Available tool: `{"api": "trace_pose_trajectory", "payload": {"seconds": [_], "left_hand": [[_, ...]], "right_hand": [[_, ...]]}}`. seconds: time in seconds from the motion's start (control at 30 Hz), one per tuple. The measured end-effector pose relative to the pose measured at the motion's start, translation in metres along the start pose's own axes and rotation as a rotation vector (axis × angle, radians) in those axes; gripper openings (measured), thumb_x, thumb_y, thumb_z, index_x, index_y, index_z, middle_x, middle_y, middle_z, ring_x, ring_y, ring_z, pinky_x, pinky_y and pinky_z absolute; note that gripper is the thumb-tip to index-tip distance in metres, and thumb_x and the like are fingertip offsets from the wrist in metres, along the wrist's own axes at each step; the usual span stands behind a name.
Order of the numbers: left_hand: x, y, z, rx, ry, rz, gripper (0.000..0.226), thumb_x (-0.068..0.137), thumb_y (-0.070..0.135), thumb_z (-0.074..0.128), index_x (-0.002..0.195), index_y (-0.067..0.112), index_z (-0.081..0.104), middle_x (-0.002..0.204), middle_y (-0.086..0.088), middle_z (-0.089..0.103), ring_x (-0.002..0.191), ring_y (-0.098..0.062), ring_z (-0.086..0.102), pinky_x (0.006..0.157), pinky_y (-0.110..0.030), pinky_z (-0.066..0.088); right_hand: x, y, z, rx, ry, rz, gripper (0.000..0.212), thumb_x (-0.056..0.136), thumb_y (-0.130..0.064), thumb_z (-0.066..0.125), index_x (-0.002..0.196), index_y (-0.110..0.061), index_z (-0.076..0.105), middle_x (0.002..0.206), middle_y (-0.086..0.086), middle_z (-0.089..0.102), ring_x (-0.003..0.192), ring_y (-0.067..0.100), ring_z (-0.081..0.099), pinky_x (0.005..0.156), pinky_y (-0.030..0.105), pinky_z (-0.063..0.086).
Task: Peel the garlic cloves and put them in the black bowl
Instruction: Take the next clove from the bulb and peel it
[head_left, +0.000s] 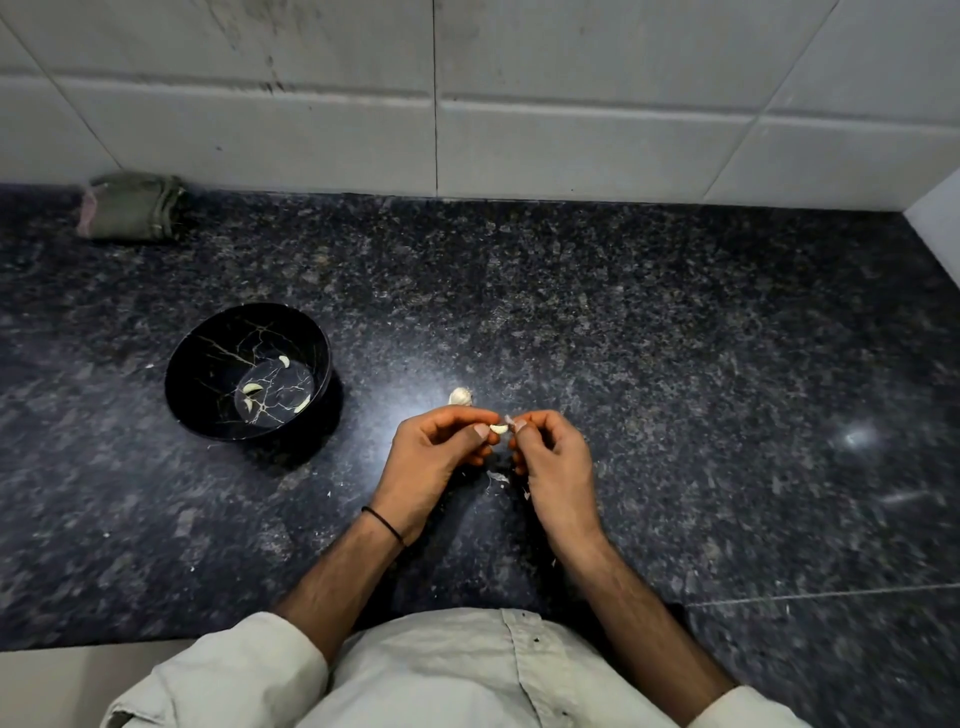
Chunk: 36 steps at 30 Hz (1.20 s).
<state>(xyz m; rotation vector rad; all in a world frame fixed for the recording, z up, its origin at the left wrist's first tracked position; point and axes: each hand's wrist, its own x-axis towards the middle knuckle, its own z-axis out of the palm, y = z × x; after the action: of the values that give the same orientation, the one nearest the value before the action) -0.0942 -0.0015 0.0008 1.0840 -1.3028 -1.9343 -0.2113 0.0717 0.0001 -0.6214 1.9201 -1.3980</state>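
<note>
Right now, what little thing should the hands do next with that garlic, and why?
Probably the right hand should tug the skin flap away: the left hand pinches a nearly bare clove, and the skin hangs at its tip. Then it could go in the black bowl.

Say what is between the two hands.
Head view: a garlic clove, pinched by the left hand; the right hand pinches its loose skin.
</note>
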Motion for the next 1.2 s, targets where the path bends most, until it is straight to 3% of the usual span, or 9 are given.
{"api": "trace_pose_trajectory", "payload": {"seconds": [0.17,0.33,0.53,0.77,0.87,0.97,1.07,1.2], "left_hand": [[0.0009,-0.0003,0.0029,-0.088,-0.007,-0.058,0.016,0.094,0.005,0.062,0.104,-0.001,0.073,0.089,-0.012,0.075,0.083,-0.022,0.064,0.073,-0.022,0.056],[-0.0008,-0.0022,0.0041,-0.082,-0.001,-0.042,0.012,0.09,0.003,0.067,0.1,-0.001,0.073,0.087,-0.008,0.075,0.076,-0.015,0.069,0.072,-0.022,0.056],[0.0004,-0.0066,0.0011,-0.045,0.02,-0.041,0.01,0.089,0.002,0.069,0.097,0.002,0.074,0.087,-0.008,0.075,0.08,-0.017,0.067,0.078,-0.026,0.055],[0.0003,-0.0067,0.0004,-0.019,0.028,-0.005,0.011,0.086,0.0,0.071,0.096,0.005,0.075,0.095,-0.012,0.075,0.082,-0.016,0.066,0.079,-0.024,0.054],[0.0012,-0.0076,0.0005,0.0,0.019,0.005,0.012,0.087,-0.002,0.07,0.097,0.003,0.074,0.092,-0.009,0.075,0.08,-0.014,0.067,0.074,-0.022,0.053],[0.0023,-0.0079,0.0005,0.013,0.042,0.009,0.013,0.086,-0.003,0.07,0.095,0.004,0.074,0.091,-0.008,0.075,0.079,-0.013,0.067,0.075,-0.023,0.053],[0.0035,-0.0087,0.0006,0.02,0.07,-0.001,0.013,0.085,-0.004,0.071,0.092,0.007,0.074,0.091,-0.01,0.075,0.081,-0.017,0.068,0.08,-0.029,0.056],[0.0029,-0.0059,0.001,0.006,0.093,-0.016,0.008,0.085,-0.002,0.072,0.091,0.003,0.072,0.088,-0.015,0.076,0.079,-0.02,0.072,0.074,-0.026,0.056]], "right_hand": [[0.0015,0.0039,0.0015,-0.032,0.008,-0.015,0.012,0.096,-0.017,0.058,0.087,-0.017,0.066,0.074,-0.003,0.067,0.065,0.01,0.057,0.065,0.039,0.05],[-0.001,0.0024,0.0022,-0.03,-0.02,-0.029,0.012,0.097,-0.016,0.058,0.088,-0.016,0.066,0.074,-0.002,0.066,0.066,0.009,0.056,0.065,0.038,0.049],[-0.0005,0.0002,0.0008,0.029,0.014,0.019,0.015,0.098,-0.016,0.057,0.085,-0.015,0.065,0.071,-0.003,0.064,0.063,0.008,0.054,0.061,0.033,0.047],[0.002,0.0028,-0.002,-0.081,0.042,0.001,0.032,0.098,-0.021,0.053,0.066,-0.018,0.053,0.06,-0.007,0.054,0.057,0.009,0.048,0.059,0.036,0.041],[-0.002,0.0008,-0.0016,-0.126,0.02,-0.043,0.029,0.096,-0.026,0.062,0.071,-0.013,0.056,0.059,-0.011,0.053,0.055,0.002,0.045,0.057,0.022,0.039],[-0.0027,0.0005,-0.0016,-0.141,-0.001,-0.069,0.008,0.092,-0.017,0.067,0.086,-0.016,0.062,0.075,-0.009,0.064,0.063,-0.001,0.054,0.061,0.013,0.043],[-0.0036,0.0002,-0.0023,-0.144,-0.047,-0.105,0.007,0.091,-0.014,0.066,0.094,-0.02,0.065,0.087,-0.006,0.069,0.076,0.004,0.064,0.069,0.016,0.049],[-0.0054,-0.0041,-0.0015,-0.13,-0.128,-0.141,0.005,0.094,-0.018,0.065,0.096,-0.018,0.07,0.09,-0.005,0.072,0.084,0.007,0.068,0.076,0.022,0.054]]}}
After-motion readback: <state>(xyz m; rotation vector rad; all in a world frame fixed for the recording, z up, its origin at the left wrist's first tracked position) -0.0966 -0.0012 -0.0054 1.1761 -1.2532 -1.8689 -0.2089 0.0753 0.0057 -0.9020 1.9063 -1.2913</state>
